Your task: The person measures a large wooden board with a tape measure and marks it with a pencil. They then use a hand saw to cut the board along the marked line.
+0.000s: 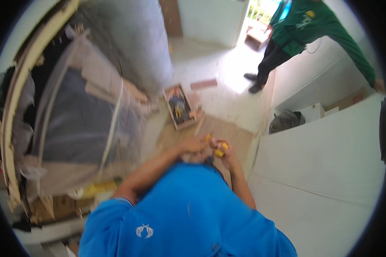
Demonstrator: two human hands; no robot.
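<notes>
In front of my blue shirt, my two hands are close together. My right hand (230,157) is closed around a small yellow-and-dark hand tool (221,150), whose exact kind is too blurred to tell. My left hand (194,144) reaches in from the left, its fingers bent close to the right hand's fingertips. A small yellow bit (208,137) shows at the left fingertips; whether it belongs to the same tool I cannot tell. Beyond my hands, a wooden tray (186,126) of assorted tools sits on the floor.
Plastic-wrapped dark panels (81,120) lean at the left, beside a tall grey wrapped roll (133,38). A person in a green top (304,25) stands at the far right near a bright doorway. A white cabinet panel (321,162) with a dark bag (286,121) behind it lines the right.
</notes>
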